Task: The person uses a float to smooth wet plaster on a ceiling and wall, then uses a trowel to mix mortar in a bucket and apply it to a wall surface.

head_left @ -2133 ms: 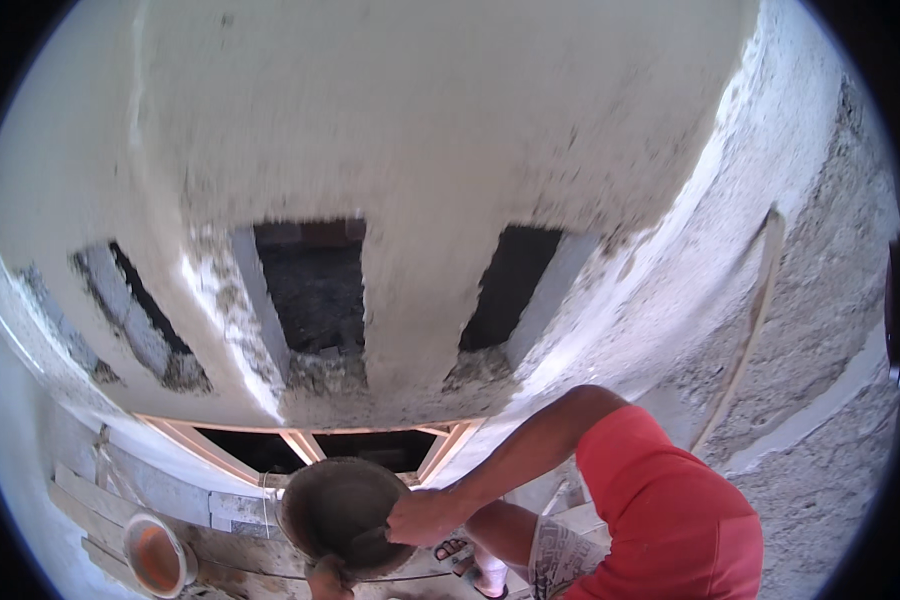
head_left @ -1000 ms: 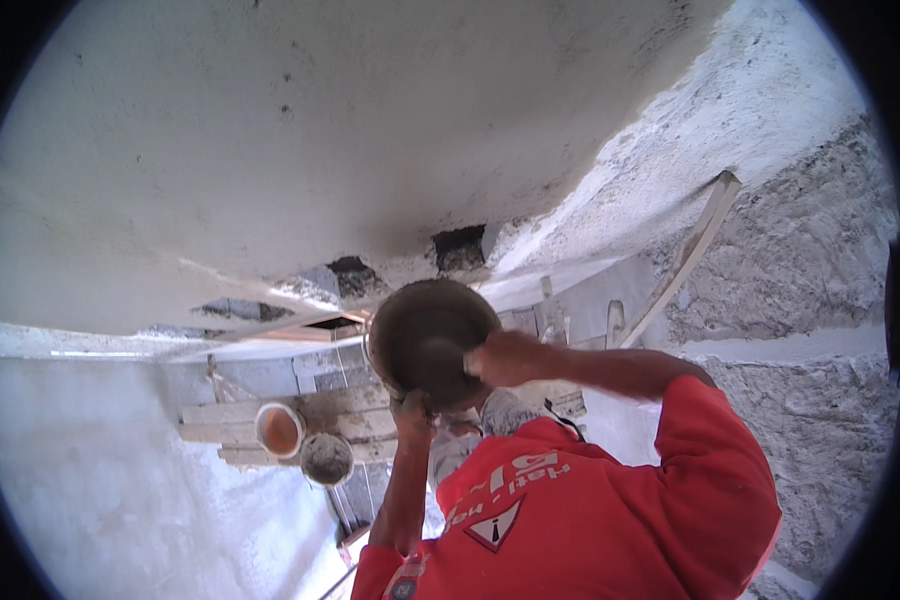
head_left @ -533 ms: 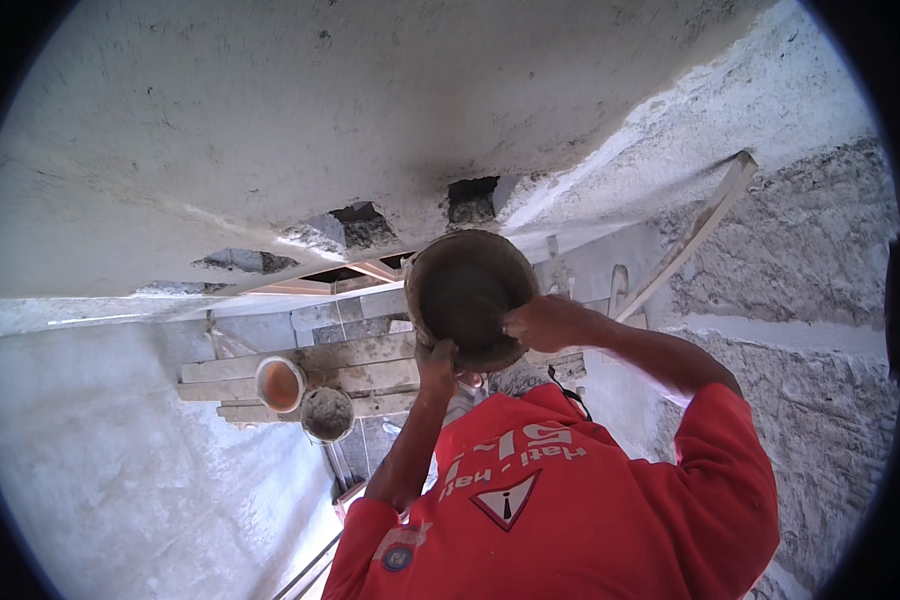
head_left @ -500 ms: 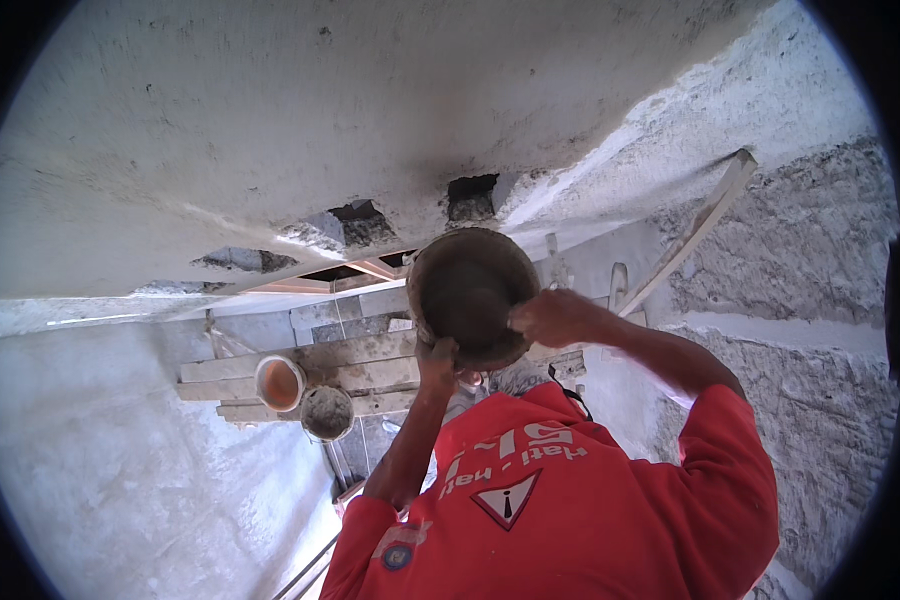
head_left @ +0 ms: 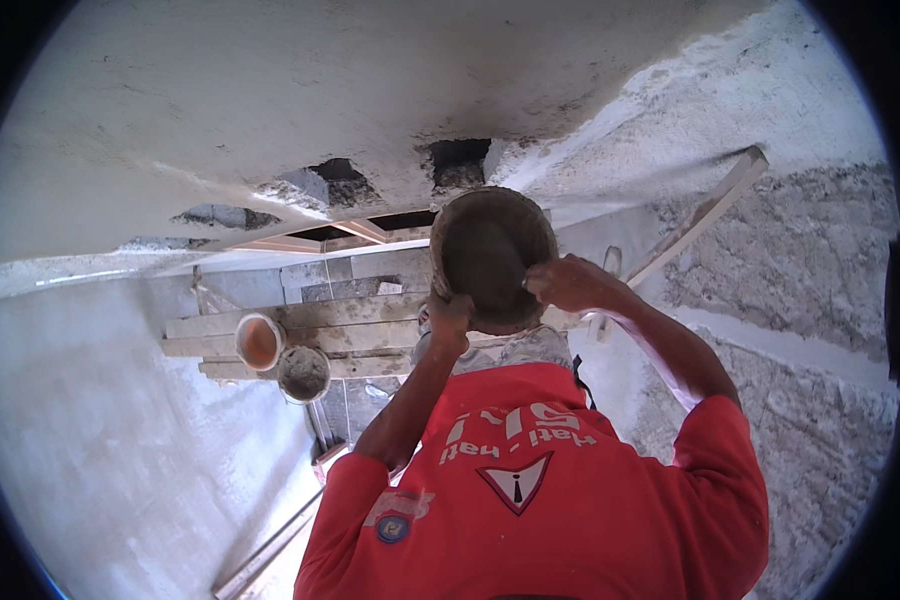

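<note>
A round, mortar-stained bucket is held up in front of me, its mouth tipped toward me. Smooth grey wet mix shows inside it. My left hand is closed around the near left of its rim, thumb toward the inside. At the right side of the rim my right hand is closed, with its fingertips over the mix. Whatever those fingers hold, if anything, is hidden.
Rough planks form a platform below. On its left stand a pale bucket with an orange inside and a bucket of grey mix. Square holes pierce the plastered wall ahead. A long board leans at the right.
The view has shifted, and the bucket with both my hands appears higher and slightly right. My right hand, blurred before, is sharper now. The left keeps its grip on the rim.
</note>
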Demonstrator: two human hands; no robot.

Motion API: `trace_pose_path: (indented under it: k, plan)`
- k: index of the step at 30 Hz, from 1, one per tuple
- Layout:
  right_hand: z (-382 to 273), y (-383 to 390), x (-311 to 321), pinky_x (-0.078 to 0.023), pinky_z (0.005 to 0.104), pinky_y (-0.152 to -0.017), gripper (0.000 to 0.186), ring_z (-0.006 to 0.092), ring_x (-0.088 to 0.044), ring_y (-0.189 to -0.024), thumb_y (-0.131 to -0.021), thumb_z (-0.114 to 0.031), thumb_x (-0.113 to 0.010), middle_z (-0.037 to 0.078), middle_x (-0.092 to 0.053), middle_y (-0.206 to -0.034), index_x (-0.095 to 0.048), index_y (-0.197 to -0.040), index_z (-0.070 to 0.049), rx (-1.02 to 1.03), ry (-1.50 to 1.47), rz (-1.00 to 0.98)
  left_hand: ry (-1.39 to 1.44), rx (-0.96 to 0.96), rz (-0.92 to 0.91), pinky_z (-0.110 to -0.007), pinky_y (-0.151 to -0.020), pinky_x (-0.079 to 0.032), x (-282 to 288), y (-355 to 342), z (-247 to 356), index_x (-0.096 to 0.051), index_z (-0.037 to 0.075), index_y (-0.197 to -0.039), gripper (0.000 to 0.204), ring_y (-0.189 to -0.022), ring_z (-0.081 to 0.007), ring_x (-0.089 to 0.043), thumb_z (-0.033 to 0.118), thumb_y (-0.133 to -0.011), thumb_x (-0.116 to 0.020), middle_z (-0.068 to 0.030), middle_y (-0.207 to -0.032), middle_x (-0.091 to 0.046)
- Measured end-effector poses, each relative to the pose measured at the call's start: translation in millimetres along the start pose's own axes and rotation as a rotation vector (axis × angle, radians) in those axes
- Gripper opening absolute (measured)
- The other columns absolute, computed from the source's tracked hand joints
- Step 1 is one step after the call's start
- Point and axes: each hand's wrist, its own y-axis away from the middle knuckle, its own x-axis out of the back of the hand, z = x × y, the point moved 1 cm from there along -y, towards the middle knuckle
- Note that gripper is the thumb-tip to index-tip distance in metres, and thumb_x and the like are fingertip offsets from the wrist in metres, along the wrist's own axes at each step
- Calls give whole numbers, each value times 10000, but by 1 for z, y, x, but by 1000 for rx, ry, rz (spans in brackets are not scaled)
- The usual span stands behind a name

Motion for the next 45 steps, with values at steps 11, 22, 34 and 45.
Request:
trace_pose_path:
  k: [11,22,34,45]
  plan:
    - [93,56,-23,-553,483,-748,193,364,-680,-848,-833,-198,-541,189,-681,-864,-646,-882,-44,-238,87,-268,105,-121,163,-273,-464,-507,-110,-11,-96,-534,48,-1147,415,-674,-127,-591,53,-737,-590,-25,-874,-579]
    - [146,87,40,-533,517,-762,204,378,-669,-885,-806,-187,-560,194,-682,-926,-653,-938,-63,-346,117,-242,167,-112,194,-317,-649,-570,-159,-15,-154,-499,21,-1272,550,-870,-185,-640,20,-724,-545,-85,-1066,-610]
    - [160,41,-26,-568,453,-674,219,352,-685,-770,-805,-163,-593,171,-678,-814,-666,-1003,-105,-319,203,-214,-54,-214,150,-314,-937,-464,-77,-86,-222,-274,1,-1490,815,-1116,-196,-575,80,-729,-555,-166,-1243,-590]
    - [214,-57,-205,-552,482,-703,280,335,-689,-833,-840,-305,-631,152,-677,-795,-678,-944,-49,-24,123,-444,-360,-199,58,-295,-902,-479,23,-235,-278,-327,-36,-1445,747,-1051,-196,-594,42,-725,-509,-154,-1175,-605]
